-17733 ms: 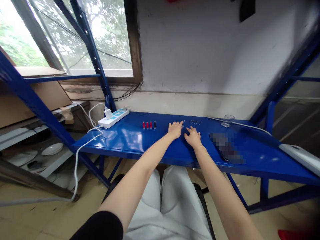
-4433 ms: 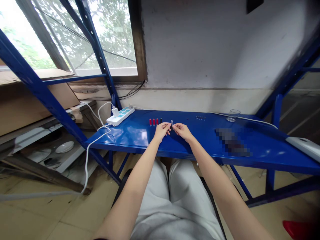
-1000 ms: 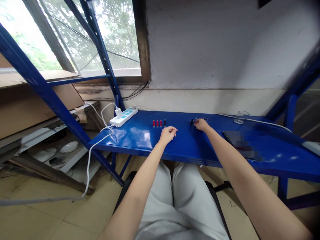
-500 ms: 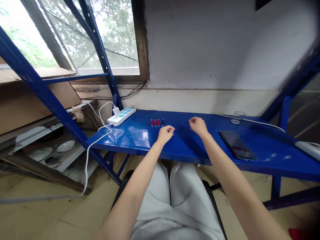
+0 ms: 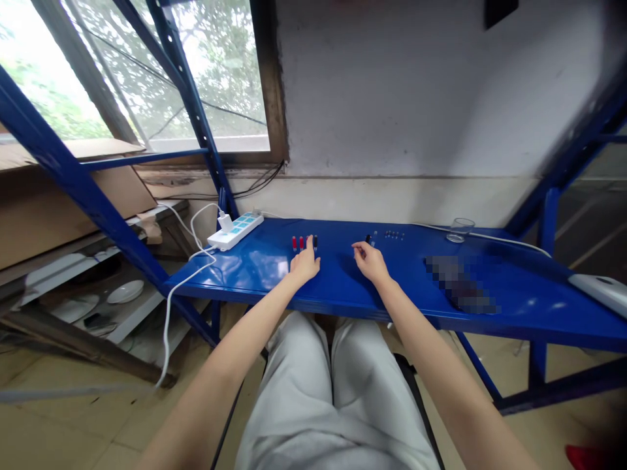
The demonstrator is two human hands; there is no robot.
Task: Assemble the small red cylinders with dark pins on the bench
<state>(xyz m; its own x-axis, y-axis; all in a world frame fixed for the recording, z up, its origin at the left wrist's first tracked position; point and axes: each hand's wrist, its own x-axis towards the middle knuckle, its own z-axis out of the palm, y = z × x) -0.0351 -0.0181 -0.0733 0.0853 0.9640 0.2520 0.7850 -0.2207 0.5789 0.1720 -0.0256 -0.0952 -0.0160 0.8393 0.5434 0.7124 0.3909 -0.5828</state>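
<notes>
My left hand is over the blue table, its index finger stretched forward and its thumb apart. The fingertip overlaps a small red tube in the row, partly hidden; whether it touches cannot be told. Two more red tubes stand just left of it and a black tube just right. To the right, my right hand is held low with curled fingers and the thumb close together; anything between them is too small to make out. Just behind it is a small black piece, with tiny clear pieces beside it.
Several tiny pieces lie in rows farther right. A clear glass stands near the back edge, with a blurred dark device in front. A white power strip is at the left; its cord hangs down. Blue posts flank the table.
My left hand has moved left and forward to the row of tubes, its index finger now extended. My right hand has drawn left and nearer, uncovering the black piece and the tiny pieces.
</notes>
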